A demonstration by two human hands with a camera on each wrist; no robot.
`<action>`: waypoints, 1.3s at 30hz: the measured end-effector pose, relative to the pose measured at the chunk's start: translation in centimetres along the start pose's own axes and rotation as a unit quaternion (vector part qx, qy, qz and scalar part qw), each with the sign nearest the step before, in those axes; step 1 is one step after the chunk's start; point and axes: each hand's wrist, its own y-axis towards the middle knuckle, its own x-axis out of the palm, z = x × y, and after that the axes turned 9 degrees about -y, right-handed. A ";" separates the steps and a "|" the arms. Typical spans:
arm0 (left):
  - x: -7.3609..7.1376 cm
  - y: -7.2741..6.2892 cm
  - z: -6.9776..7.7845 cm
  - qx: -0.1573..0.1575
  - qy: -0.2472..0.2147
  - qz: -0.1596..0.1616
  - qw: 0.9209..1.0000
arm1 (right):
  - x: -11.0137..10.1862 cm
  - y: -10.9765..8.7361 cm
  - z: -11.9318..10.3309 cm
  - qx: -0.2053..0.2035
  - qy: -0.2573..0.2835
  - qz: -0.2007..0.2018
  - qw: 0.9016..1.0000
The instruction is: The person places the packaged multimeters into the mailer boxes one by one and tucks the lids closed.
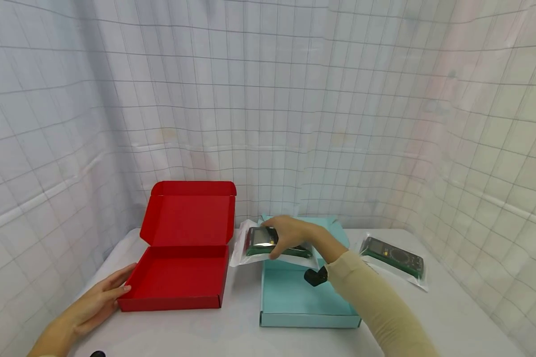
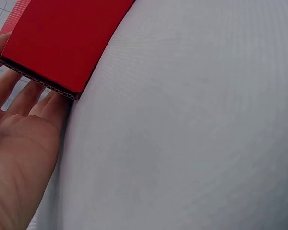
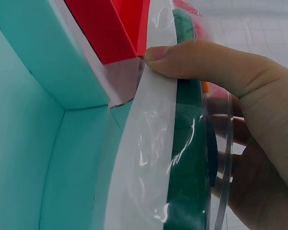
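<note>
The bagged multimeter (image 1: 260, 239) looks stiff and fairly light, its film probably slippery; best pinched across both long edges. Green-sided and dark-faced behind clear, white-backed plastic, it is raised at the teal box's (image 1: 288, 292) far left, grasped by the right hand (image 1: 290, 235). The left hand (image 1: 96, 302), fingers extended, touches the red box's (image 1: 174, 272) near left corner.
</note>
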 end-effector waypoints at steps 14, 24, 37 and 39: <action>-0.1 -0.5 0.0 0.005 0.001 -0.011 1.000 | 0.6 2.5 -2.5 -0.014 0.013 0.006 1.000; 0.1 -0.5 0.1 -0.007 0.005 0.007 1.000 | 0.8 3.5 -3.6 -0.024 0.028 0.006 0.999; 0.3 -0.2 0.3 -0.014 0.020 0.026 0.999 | 2.0 6.7 -6.3 -0.050 0.003 -0.017 0.999; 0.3 -0.1 0.2 -0.009 0.019 0.017 1.000 | 2.5 7.4 -6.7 -0.054 0.000 -0.020 0.998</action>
